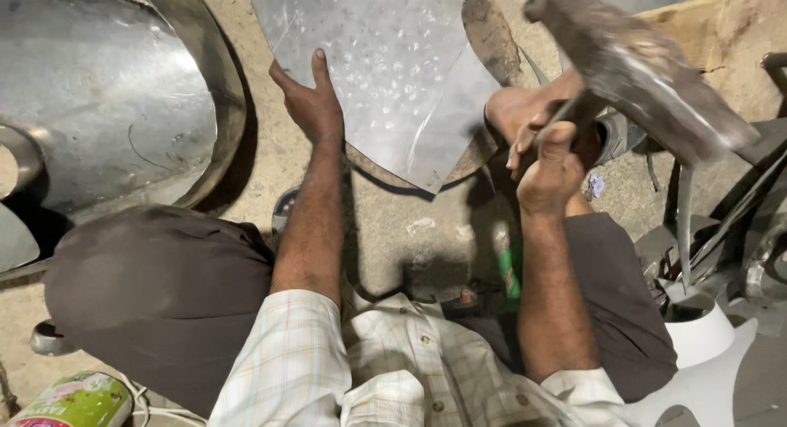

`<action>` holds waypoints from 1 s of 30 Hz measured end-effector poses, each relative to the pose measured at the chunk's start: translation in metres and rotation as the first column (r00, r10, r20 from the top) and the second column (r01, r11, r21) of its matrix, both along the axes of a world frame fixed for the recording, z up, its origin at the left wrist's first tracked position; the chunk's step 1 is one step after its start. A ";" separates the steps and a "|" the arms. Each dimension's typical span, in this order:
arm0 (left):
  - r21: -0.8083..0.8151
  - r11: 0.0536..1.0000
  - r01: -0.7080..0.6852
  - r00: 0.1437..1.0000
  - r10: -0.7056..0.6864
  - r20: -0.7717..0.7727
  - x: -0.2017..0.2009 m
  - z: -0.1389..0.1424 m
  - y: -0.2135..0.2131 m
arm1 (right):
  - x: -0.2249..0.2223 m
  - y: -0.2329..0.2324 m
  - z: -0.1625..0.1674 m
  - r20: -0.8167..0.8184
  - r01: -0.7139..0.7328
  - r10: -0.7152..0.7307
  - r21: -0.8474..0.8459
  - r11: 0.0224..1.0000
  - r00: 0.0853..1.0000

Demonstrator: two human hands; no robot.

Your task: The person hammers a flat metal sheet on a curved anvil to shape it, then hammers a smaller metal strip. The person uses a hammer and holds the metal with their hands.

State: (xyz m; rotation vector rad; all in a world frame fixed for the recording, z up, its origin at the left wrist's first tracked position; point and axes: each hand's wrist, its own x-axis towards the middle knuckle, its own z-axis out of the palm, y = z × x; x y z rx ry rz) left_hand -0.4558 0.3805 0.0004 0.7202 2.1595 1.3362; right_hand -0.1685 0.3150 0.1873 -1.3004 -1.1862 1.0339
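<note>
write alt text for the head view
A seated person's right hand raises a blurred hammer above a dented metal sheet, which the left hand steadies on the floor; a large metal bowl lies at left.

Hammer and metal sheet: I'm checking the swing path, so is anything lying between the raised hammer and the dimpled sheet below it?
Nothing visible does. The hammer is raised in the right hand above the sheet's right edge, and the metal sheet shows bare there. The left hand presses its left edge, and a bare foot rests at its right edge.
</note>
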 end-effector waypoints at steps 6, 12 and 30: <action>-0.057 0.998 -0.005 0.999 0.007 0.041 -0.001 0.007 0.004 | -0.044 0.014 -0.046 0.359 -0.170 0.211 -0.142 0.975 0.909; -0.115 0.993 0.000 0.999 -0.004 -0.040 -0.006 0.022 0.004 | -0.058 0.011 -0.057 0.672 -0.054 0.349 -0.418 0.907 0.653; -0.344 0.905 0.250 0.932 -0.321 -0.168 -0.005 0.027 0.017 | 0.001 -0.084 -0.069 0.326 0.161 0.027 -0.535 0.829 0.945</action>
